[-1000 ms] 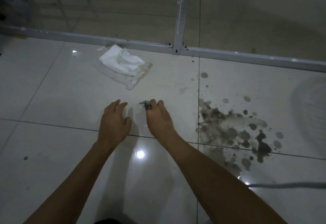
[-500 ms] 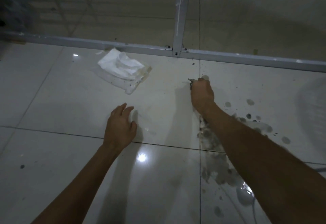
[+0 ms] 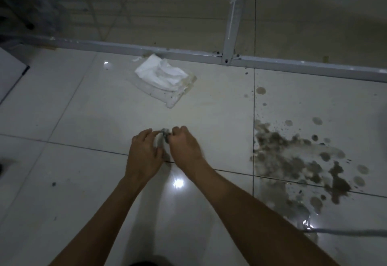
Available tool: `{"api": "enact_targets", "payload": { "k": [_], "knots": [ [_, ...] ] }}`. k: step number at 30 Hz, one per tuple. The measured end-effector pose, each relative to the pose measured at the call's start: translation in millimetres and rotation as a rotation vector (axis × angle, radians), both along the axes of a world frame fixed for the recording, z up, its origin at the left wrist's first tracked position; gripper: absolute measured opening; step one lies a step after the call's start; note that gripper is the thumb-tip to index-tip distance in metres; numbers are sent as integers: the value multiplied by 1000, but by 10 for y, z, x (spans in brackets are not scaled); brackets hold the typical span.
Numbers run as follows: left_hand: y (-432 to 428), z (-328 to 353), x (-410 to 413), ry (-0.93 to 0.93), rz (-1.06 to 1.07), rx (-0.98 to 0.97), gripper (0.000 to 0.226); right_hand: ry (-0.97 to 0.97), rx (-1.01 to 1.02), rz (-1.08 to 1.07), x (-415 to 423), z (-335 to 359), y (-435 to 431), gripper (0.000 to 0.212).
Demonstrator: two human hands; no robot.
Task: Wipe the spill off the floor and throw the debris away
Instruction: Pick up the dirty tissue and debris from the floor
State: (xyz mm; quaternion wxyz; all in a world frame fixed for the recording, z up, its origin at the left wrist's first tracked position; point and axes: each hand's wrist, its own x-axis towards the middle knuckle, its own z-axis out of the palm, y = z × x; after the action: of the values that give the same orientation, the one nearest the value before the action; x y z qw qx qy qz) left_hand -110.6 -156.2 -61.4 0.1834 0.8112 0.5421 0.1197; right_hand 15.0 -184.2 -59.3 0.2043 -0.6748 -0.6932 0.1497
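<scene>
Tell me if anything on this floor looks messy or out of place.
Yes. A dark, wet spill spreads over the tiles on the right, unwiped. A crumpled white cloth lies by the metal rail.

Dim, soft focus, glare on floor [image 3: 178,183]

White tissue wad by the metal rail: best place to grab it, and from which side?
Take the white tissue wad at its raised crumpled top, coming from above on the near side. The metal rail crowds its far edge, and the right corner looks stained and wet. Both hands, left and right, are occupied with a small dark clump.
</scene>
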Motion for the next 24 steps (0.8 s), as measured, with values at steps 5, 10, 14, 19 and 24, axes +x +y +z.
{"api": "enact_targets", "payload": {
  "k": [5,10,14,19,24],
  "knots": [
    [-180,-40,0,-168,9,-24,39,91,-88,97,5,-22,-69,8],
    [-172,-47,178,-206,23,-2,28,335,-115,-216,506,45,-76,35],
    [-123,-91,341,-285,96,-63,18,433,18,-441,955,158,-67,35],
    [-2,-89,592,-488,182,-244,24,453,96,-500,1292,254,-134,34],
    [-203,-49,884,-522,26,-253,19,439,85,-503,1451,282,-315,34]
  ]
}}
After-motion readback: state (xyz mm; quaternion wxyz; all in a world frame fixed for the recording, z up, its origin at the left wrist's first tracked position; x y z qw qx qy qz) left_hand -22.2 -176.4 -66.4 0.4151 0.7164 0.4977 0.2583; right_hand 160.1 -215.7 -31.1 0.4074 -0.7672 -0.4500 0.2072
